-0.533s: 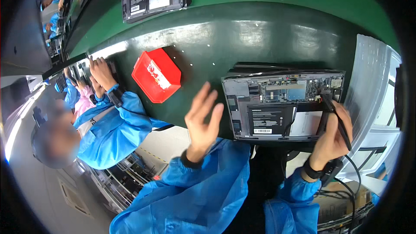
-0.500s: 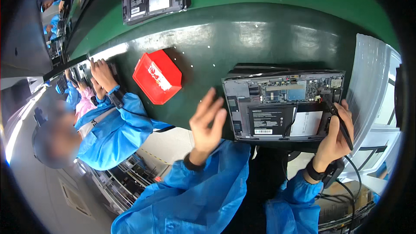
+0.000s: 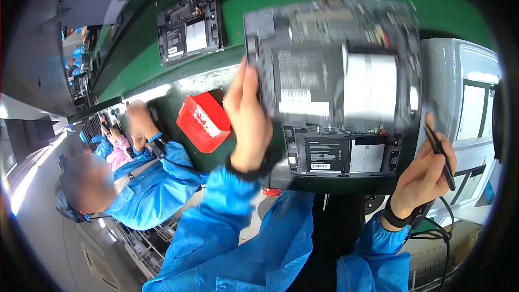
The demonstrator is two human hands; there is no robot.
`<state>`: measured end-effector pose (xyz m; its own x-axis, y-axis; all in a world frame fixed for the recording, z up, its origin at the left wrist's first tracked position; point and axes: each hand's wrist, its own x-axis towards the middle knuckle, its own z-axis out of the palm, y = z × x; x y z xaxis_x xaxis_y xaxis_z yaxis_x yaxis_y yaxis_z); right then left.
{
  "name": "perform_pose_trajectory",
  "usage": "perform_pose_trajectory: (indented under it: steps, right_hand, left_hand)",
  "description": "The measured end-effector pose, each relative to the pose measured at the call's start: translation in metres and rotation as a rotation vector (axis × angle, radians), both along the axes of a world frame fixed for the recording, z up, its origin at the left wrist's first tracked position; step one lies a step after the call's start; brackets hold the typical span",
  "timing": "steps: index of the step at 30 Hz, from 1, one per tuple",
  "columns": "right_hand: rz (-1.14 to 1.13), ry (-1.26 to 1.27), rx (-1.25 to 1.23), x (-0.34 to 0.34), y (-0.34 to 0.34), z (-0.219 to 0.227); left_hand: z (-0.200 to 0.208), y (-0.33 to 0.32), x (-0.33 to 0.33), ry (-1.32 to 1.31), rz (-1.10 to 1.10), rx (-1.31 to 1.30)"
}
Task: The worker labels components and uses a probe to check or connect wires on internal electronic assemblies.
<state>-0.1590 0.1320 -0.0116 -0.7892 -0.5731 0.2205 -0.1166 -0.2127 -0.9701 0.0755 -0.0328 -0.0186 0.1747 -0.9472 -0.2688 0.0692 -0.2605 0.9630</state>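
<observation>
A laptop base without its cover (image 3: pixel 311 81), smeared by motion, is lifted at centre right, its battery, white plate and circuit board showing. My left hand (image 3: pixel 248 116) grips its left edge, thumb and fingers closed on it. Below it, a second opened laptop base (image 3: pixel 327 154) lies on the dark bench mat, its far part covered by the raised one. My right hand (image 3: pixel 424 176) is closed around slim black tweezers (image 3: pixel 440 157), near the raised base's right corner. Whether a fingertip there touches the base, I cannot tell.
A red tray (image 3: pixel 203 124) holding small white pieces stands left of my left hand. Another opened laptop base (image 3: pixel 192 27) lies on the green surface at the far left. A co-worker in blue (image 3: pixel 146 178) sits at left. White plastic trays (image 3: pixel 465 92) stand at right.
My left hand has gone from hovering beside the laptop base to gripping it. That base has risen and moved away from me, uncovering another beneath. The right hand keeps the tweezers.
</observation>
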Motion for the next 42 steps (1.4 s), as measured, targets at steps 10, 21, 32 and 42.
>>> perform_pose_trajectory:
  steps: [10, 21, 32, 42]
  right_hand:
    - [0.162, -0.238, 0.207, 0.025, 0.010, -0.005]
    - [0.220, -0.195, 0.469, 0.046, -0.018, -0.023]
    - [0.253, -0.066, 0.422, 0.063, -0.025, -0.043]
    - [0.277, -0.026, 0.455, 0.059, -0.027, -0.040]
  left_hand:
    - [-0.035, -0.121, 0.003, -0.850, -0.256, -0.554]
    - [-0.026, 0.021, -0.043, -0.788, -0.995, -0.654]
    - [-0.034, 0.016, -0.036, -0.601, -0.966, -0.652]
    - [-0.039, 0.016, -0.037, -0.681, -1.004, -0.845]
